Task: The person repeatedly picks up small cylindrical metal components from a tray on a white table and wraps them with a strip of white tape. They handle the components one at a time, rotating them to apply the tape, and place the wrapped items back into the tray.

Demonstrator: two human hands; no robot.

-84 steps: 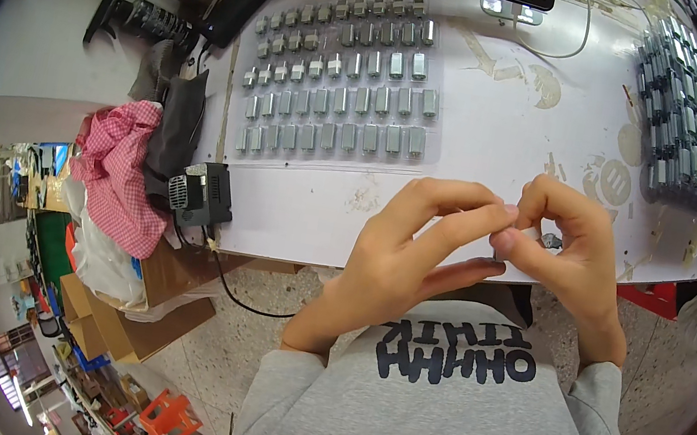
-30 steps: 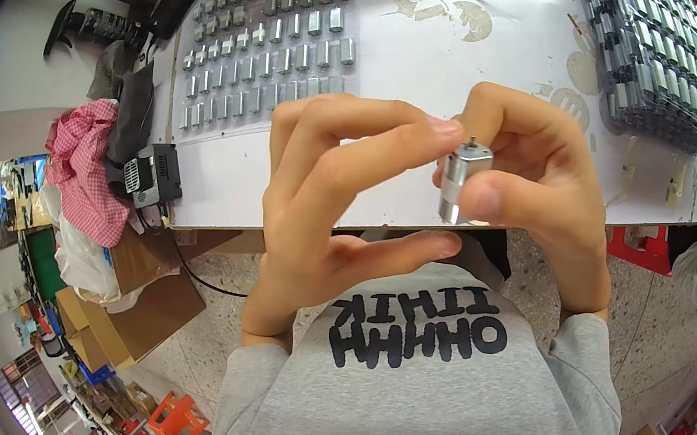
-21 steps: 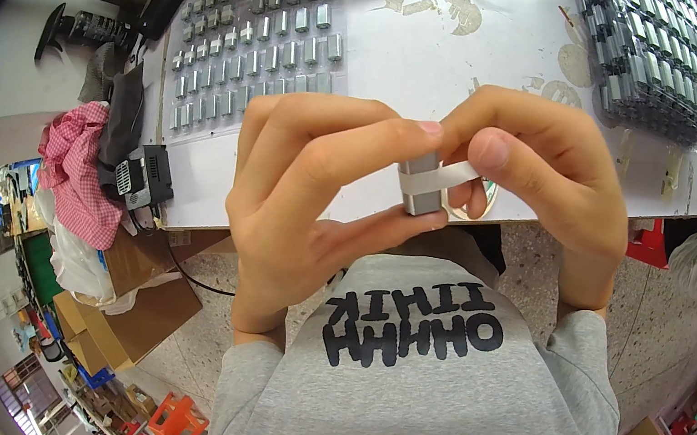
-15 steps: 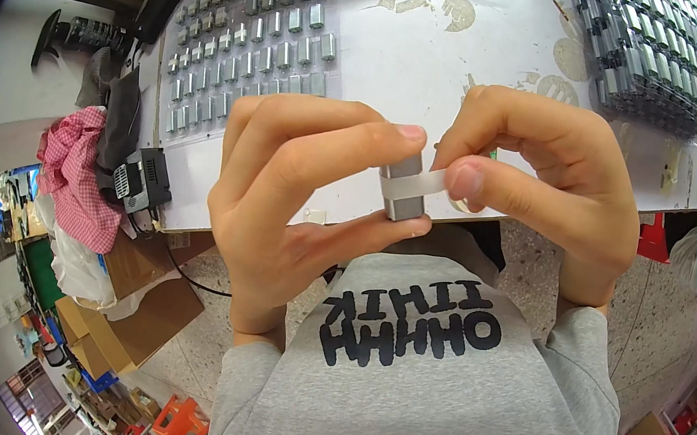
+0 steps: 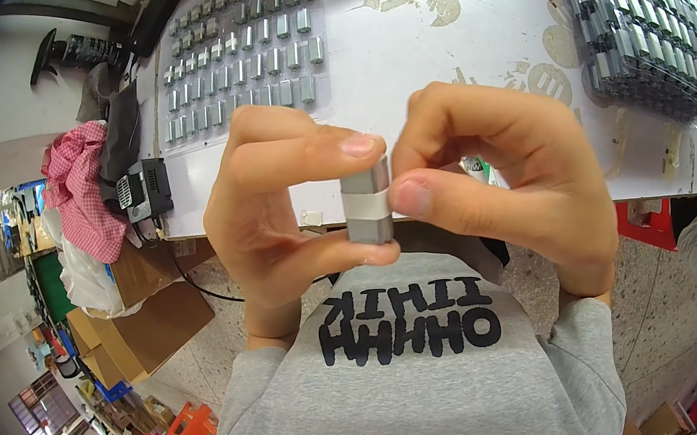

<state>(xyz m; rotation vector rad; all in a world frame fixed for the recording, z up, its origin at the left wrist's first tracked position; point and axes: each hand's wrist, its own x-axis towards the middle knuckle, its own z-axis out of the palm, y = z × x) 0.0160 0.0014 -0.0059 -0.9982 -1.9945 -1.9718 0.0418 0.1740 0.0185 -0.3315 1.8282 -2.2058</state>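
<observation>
Motor [image 5: 363, 185], small, silver and flat-sided, is held in the air between the two hands near the front edge of the white worktable [image 5: 375, 56]. Its long axis runs roughly from far to near, tilted so that the far end leans a little to the person's left. The left hand [image 5: 253, 211] pinches it end to end: the index fingertip presses on the far end and the thumb supports the near end, so the long sides lie free between them. A pale strip of tape [image 5: 367, 206] crosses the motor's middle, about square to that long axis. The right hand [image 5: 547, 186] is beside the motor's right-hand long side, its thumb and index fingertips close together at the tape's right end; whether they pinch the tape or merely press there, I cannot tell. A small white-and-green object [image 5: 475, 167] shows behind that thumb, mostly hidden. Beyond the left hand, a clear plastic tray [image 5: 323, 94] holds rows of similar motors; a tall stack of filled trays [image 5: 654, 98] stands farther right.
</observation>
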